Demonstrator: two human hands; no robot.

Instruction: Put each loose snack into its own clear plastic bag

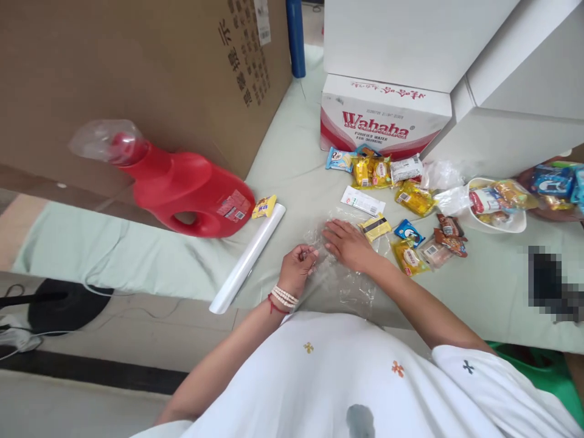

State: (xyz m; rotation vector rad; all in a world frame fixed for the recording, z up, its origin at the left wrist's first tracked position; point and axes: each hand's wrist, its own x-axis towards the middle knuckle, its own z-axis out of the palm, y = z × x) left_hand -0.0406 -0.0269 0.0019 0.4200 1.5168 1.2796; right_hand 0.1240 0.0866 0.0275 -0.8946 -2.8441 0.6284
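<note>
A sheet of clear plastic film (358, 289) lies wrinkled on the pale green cloth in front of me. My left hand (298, 266) pinches its left side, fingers curled together. Flat on top of the film rests my right hand (347, 244), fingers stretched out. A yellow snack packet with a dark stripe (376, 227) is just right of my right fingers. Beyond it lies a white packet (363, 201). To the left, a roll of plastic film (249, 258) lies slantwise, with a small yellow packet (264, 207) at its far end.
A red detergent jug (196, 188) stands left beside a big brown carton (137, 73). Several snack packets (415, 199) lie at the right, near a white bowl (502, 224) of snacks. A Wahaba-style water carton labelled Wahaha (383, 118) and white boxes (410, 36) stand behind.
</note>
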